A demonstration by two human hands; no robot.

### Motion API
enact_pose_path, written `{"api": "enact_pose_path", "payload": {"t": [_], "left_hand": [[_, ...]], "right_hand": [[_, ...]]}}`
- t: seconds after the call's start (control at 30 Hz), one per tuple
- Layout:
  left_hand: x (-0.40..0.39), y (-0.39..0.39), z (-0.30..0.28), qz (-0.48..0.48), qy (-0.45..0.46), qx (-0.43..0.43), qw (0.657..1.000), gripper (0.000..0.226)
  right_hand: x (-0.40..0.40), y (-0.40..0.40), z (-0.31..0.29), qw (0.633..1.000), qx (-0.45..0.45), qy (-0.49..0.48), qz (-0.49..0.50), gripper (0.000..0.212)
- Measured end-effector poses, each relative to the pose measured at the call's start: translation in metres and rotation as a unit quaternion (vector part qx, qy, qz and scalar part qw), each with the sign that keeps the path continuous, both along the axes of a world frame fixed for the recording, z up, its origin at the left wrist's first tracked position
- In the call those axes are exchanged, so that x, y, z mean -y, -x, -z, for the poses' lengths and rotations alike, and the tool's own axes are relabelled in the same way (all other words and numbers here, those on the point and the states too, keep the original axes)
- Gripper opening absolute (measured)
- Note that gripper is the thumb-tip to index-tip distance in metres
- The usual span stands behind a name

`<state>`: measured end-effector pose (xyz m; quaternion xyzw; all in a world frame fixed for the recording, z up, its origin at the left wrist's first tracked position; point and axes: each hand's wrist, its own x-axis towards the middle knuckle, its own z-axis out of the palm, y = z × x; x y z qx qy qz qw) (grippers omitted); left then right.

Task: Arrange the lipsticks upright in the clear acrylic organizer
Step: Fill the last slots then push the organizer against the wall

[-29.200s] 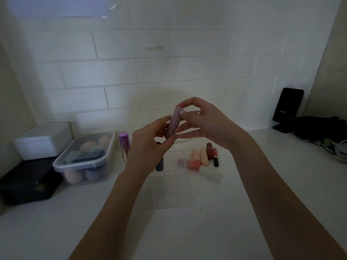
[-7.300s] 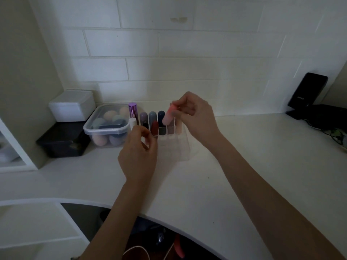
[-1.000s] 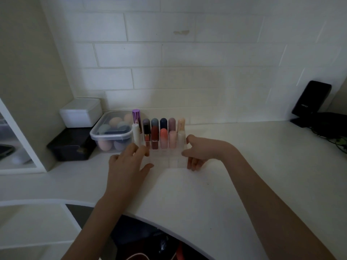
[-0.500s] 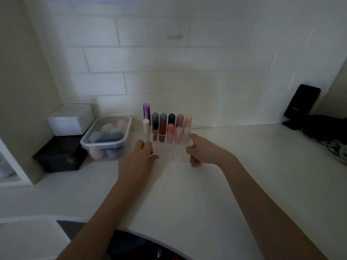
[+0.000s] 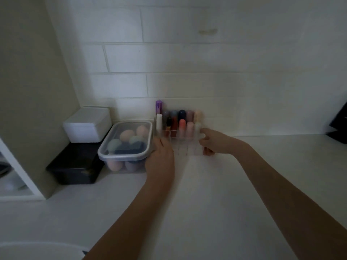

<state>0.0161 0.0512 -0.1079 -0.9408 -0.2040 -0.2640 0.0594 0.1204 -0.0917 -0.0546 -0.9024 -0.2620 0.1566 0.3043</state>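
The clear acrylic organizer point(image 5: 185, 147) stands on the white counter close to the tiled wall. Several lipsticks point(image 5: 181, 124) stand upright in its two back rows, among them a tall purple one point(image 5: 158, 107), a white one point(image 5: 159, 122) and a coral one. The front compartments look bare. My left hand point(image 5: 161, 156) holds the organizer's left side. My right hand point(image 5: 214, 141) holds its right side, thumb on the rim. The picture is slightly blurred.
A lidded clear tub of makeup sponges point(image 5: 127, 145) sits right beside the organizer's left side. Left of it a white box point(image 5: 87, 124) rests on a black box point(image 5: 75, 166). A cabinet panel point(image 5: 33, 91) stands at left. A black device point(image 5: 339, 126) sits far right.
Both hands have slid the filled organizer back toward the wall, next to the sponge tub. The camera has shifted left and closer.
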Motion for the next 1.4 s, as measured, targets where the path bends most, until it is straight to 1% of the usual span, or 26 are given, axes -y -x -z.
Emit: {"api": "enact_pose_path", "payload": {"t": [0.1,0.17,0.2,0.23,0.27,0.3,0.33,0.37,0.4,0.43,0.5,0.57,0.67,0.8,0.87,0.93,1.03,1.13,1.23,1.4], "left_hand": [[-0.002,-0.002,0.004,0.005,0.023,-0.004,1.000,0.045],[-0.003,-0.004,0.007,0.018,0.045,0.004,0.999,0.051],[-0.002,-0.002,0.006,0.022,0.054,0.009,0.998,0.055],[-0.001,0.000,0.005,0.030,0.066,0.019,0.997,0.057],[0.001,0.003,0.002,0.044,0.090,0.036,0.994,0.056],[0.002,0.007,-0.001,0.069,0.118,0.059,0.989,0.054],[0.004,0.011,-0.004,0.092,0.141,0.089,0.982,0.051],[0.005,0.014,-0.007,0.107,0.156,0.123,0.974,0.048],[0.006,0.016,-0.010,0.115,0.166,0.153,0.967,0.045],[0.007,0.017,-0.012,0.117,0.173,0.175,0.962,0.041],[0.007,0.016,-0.012,0.113,0.186,0.187,0.958,0.036],[0.007,0.015,-0.010,0.109,0.193,0.175,0.959,0.033],[0.006,0.013,-0.007,0.108,0.187,0.172,0.961,0.030],[0.005,0.009,-0.007,0.105,0.181,0.154,0.966,0.028],[0.004,0.007,-0.006,0.097,0.186,0.129,0.969,0.027],[0.003,0.006,-0.004,0.099,0.195,0.105,0.970,0.029],[0.002,0.005,-0.002,0.110,0.197,0.100,0.969,0.031],[0.002,0.003,0.001,0.118,0.185,0.092,0.971,0.034],[0.001,0.003,0.000,0.114,0.186,0.083,0.972,0.034],[0.003,0.005,-0.002,0.110,0.191,0.072,0.973,0.034]], "right_hand": [[-0.003,-0.006,-0.003,1.000,0.005,0.018,-0.019,0.040],[-0.002,-0.005,-0.003,1.000,0.002,0.021,-0.014,0.047],[0.000,-0.003,-0.004,1.000,0.019,0.020,-0.003,0.050],[0.001,-0.002,-0.005,0.998,0.065,0.016,0.013,0.051],[0.003,-0.002,-0.006,0.990,0.134,-0.004,0.041,0.051],[0.003,-0.003,-0.009,0.973,0.210,-0.051,0.076,0.048],[0.003,0.000,-0.015,0.949,0.274,-0.116,0.103,0.043],[-0.001,0.003,-0.023,0.927,0.314,-0.177,0.105,0.036],[-0.008,0.006,-0.030,0.919,0.322,-0.213,0.081,0.030],[-0.018,0.009,-0.035,0.924,0.310,-0.219,0.036,0.025],[-0.045,0.012,-0.036,0.940,0.289,-0.174,-0.056,0.022],[-0.068,0.011,-0.029,0.945,0.287,-0.128,-0.088,0.022],[-0.086,0.002,-0.013,0.946,0.301,-0.103,-0.070,0.027],[-0.092,-0.008,-0.011,0.949,0.279,-0.135,-0.057,0.020],[-0.090,-0.009,-0.016,0.954,0.237,-0.177,-0.053,0.018],[-0.085,-0.009,-0.023,0.949,0.202,-0.237,-0.050,0.020],[-0.080,-0.008,-0.027,0.944,0.180,-0.271,-0.057,0.018],[-0.083,-0.009,-0.025,0.943,0.185,-0.273,-0.042,0.014],[-0.086,-0.010,-0.023,0.943,0.203,-0.261,-0.017,0.018],[-0.089,-0.010,-0.022,0.935,0.230,-0.269,0.019,0.022]]}}
